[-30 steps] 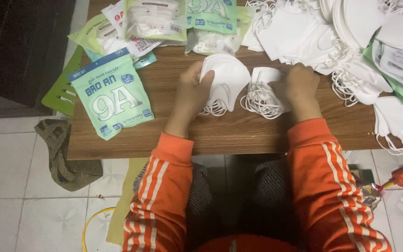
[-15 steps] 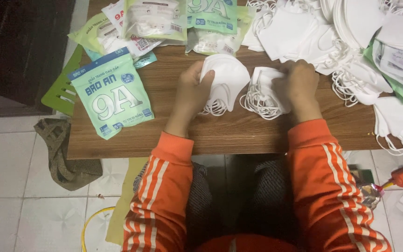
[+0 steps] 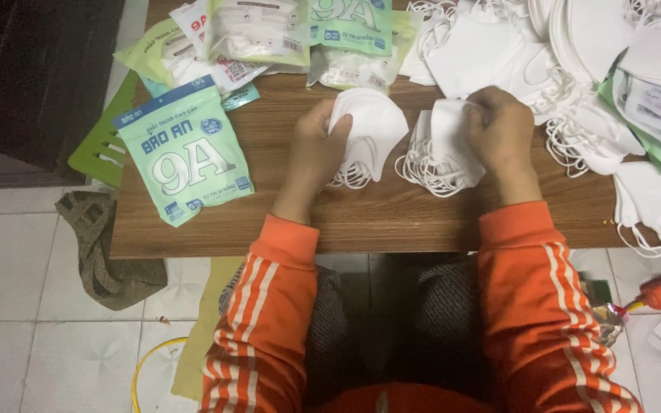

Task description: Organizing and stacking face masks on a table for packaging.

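White masks mid-sort: left hand (image 3: 323,149) grips folded mask (image 3: 372,126), right hand (image 3: 503,130) pinches stack (image 3: 441,149), centre frame on table (image 3: 392,218). Next likely needs aligning.

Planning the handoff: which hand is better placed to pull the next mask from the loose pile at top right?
Right. The right hand sits on the small stack, beside the loose pile. The left hand already holds a folded mask, farther away.

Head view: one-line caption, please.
Left hand holds a white face mask; right hand grips a mask stack on wooden table.
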